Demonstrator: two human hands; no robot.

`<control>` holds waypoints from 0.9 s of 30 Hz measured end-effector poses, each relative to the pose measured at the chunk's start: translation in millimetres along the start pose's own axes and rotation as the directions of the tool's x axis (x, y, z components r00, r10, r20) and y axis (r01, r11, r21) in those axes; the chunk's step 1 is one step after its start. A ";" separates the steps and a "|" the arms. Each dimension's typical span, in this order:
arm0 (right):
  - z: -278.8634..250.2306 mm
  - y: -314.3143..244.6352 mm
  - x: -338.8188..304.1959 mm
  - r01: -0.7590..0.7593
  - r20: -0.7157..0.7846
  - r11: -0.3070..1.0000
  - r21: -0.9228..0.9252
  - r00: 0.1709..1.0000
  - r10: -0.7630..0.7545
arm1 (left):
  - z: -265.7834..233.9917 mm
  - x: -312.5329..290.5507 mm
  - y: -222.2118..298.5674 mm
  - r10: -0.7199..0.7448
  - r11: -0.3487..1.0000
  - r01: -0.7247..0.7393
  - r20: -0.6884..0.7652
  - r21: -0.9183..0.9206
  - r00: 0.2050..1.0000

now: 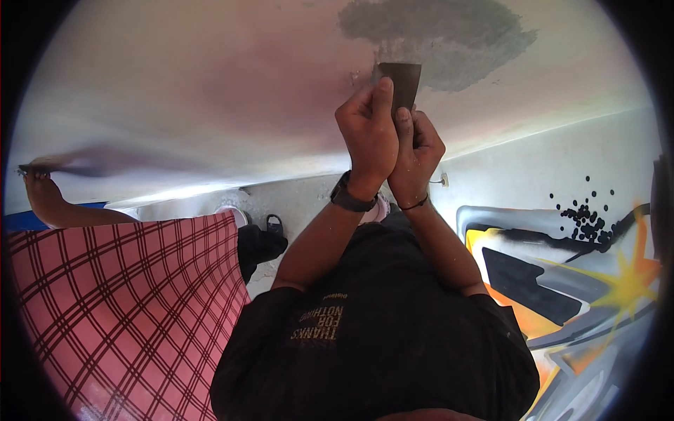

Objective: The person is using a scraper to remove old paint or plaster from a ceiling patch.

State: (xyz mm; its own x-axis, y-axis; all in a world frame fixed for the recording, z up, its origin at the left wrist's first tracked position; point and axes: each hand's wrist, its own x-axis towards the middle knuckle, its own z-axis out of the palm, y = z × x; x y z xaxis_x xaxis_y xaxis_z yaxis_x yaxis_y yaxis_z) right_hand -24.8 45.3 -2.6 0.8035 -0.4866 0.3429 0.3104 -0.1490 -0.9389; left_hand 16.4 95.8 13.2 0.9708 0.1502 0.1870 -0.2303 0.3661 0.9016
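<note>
Both of my hands are raised together against the pale, pinkish wall (267,91), holding one dark scraper (405,83) with a flat blade that widens upward. My left hand (368,130), with a dark watch on its wrist, is closed around the scraper's left side, its thumb along the blade. Lower and to the right, my right hand (418,154) is closed too, its thumb pressed at the base of the blade. The handle is hidden by my fingers. The blade's top edge meets the wall at the lower border of a rough grey patch (456,42).
At the left, a person in a red plaid shirt (133,288) reaches up, a hand (42,193) at the wall with a thin dark tool. A black sandal (274,224) shows on the pale floor (298,203). A painted wall (562,281) stands at the right.
</note>
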 end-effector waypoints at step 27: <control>-11.3 14.2 3.1 -0.023 -0.014 0.999 0.021 1.000 0.024 | 8.4 -2.4 -6.4 0.039 0.996 -0.040 0.020 0.074 0.999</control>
State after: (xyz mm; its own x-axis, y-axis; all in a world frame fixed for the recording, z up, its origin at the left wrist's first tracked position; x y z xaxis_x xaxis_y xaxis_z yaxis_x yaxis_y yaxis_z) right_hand -23.6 32.0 -15.3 0.8036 -0.5018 0.3201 0.3024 -0.1191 -0.9457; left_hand 16.1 85.4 10.3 0.9622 0.1456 0.2300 -0.2638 0.2905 0.9198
